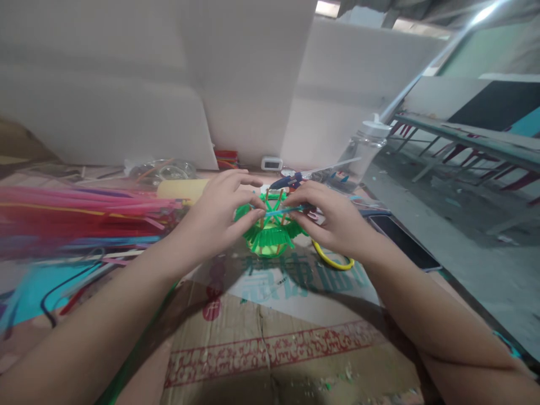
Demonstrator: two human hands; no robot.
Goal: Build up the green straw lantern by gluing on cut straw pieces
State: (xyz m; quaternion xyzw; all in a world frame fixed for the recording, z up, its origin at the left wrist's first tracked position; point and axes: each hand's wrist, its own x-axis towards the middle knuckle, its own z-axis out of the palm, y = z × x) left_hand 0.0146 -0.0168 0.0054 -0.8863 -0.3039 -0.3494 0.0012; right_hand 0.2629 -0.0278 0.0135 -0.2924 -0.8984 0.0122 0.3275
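Note:
A small green straw craft, shaped like a ring of bent green straws with thin wooden sticks standing in it, sits on flattened cardboard. My left hand curls round its left side, fingers pinched at the top. My right hand is closed on a blue straw that lies across the top of the craft. Both hands meet above the craft's middle.
A big bundle of pink, red and blue straws lies at left. A blue glue gun rests behind the craft, a yellow ring under my right hand, a phone at right, a plastic bottle behind.

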